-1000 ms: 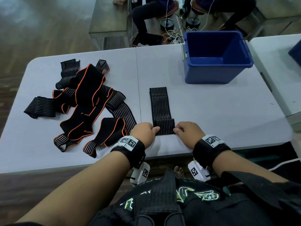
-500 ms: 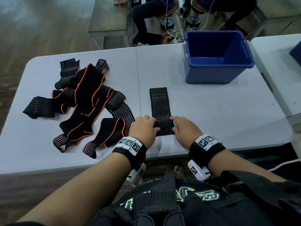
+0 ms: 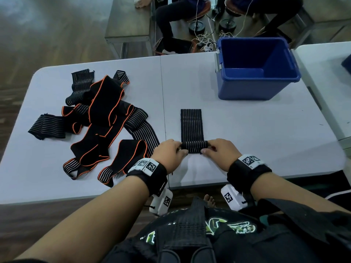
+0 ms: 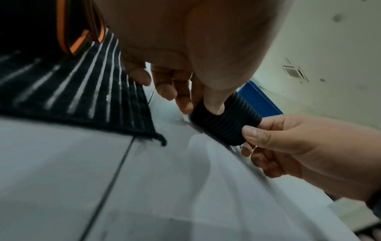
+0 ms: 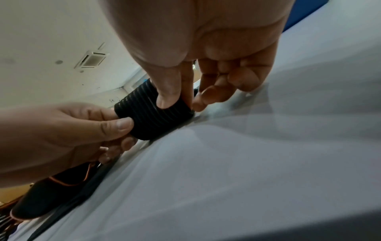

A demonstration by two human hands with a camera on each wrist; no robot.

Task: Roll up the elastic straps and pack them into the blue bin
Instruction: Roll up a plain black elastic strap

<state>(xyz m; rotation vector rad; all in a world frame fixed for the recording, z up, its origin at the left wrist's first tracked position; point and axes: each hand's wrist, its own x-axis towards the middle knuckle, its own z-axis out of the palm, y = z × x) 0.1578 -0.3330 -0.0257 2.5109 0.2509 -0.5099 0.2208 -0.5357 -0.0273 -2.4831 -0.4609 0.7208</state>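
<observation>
Lighting was dim and diffuse, with soft shadows under the hands on the table. The head view was sharp at centre and bent at the edges. Both wrist views were smeared by blur, and the foreground palms were out of focus.

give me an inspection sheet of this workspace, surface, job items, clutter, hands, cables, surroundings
Surface: pale folding table, centre seam.
Job's things: striped strap, near end rolled, rest flat; strap pile at left; blue bin, no straps visible inside.
Clutter: nothing seen.
Hands: left hand and right hand pinch the roll's ends.
Cables: white tangle on floor beyond table.
Surroundings: seated people, stools, second table at right.
</observation>
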